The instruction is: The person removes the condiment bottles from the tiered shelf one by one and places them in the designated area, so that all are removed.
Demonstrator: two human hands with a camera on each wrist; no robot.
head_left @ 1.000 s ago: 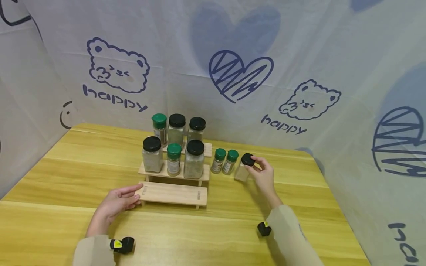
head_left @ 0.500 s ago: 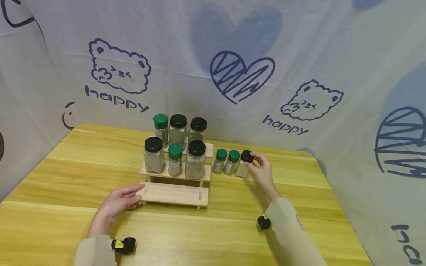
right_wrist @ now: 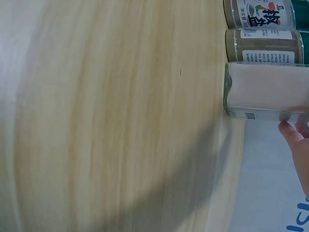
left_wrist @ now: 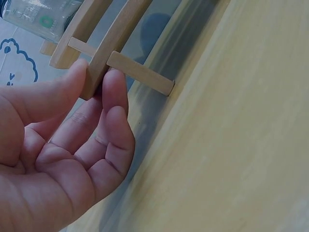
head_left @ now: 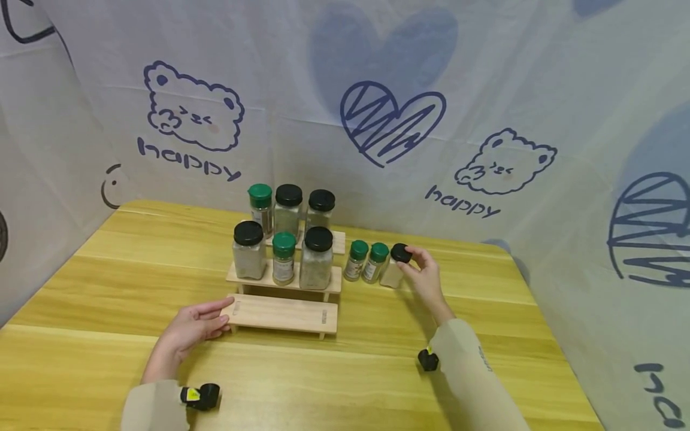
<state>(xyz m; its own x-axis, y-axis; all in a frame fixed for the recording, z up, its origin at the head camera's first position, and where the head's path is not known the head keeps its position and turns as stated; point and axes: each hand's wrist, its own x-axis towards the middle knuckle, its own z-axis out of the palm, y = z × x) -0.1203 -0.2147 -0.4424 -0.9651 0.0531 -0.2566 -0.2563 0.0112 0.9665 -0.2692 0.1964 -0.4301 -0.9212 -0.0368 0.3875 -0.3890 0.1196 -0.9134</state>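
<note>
Head view: right hand (head_left: 424, 276) pinching black lid of clear jar (head_left: 395, 267), jar now upright on table (head_left: 485, 311) just beside two green-lidded jars (head_left: 366, 261); a second ago tilted and nearer the person, half a second ago already about here, so set down, grip not released yet. Left hand (head_left: 190, 328) unchanged, fingers straight, tips against left end of wooden rack (head_left: 280, 313) lowest step (steadying, by the look). Six other jars on upper two steps, lowest step bare.

Left wrist view: thumb and fingertips (left_wrist: 113, 84) touching end of rack slat (left_wrist: 104, 55), fingers only loosely bent, not wrapped round it; corner of a jar top left.

Right wrist view: clear jar (right_wrist: 263, 91) with pale powder standing touching the next green-lidded jar (right_wrist: 265, 47), third one beyond; only fingertips (right_wrist: 289, 128) showing at jar's lid end, lid itself out of frame (grip taken from head view)
</note>
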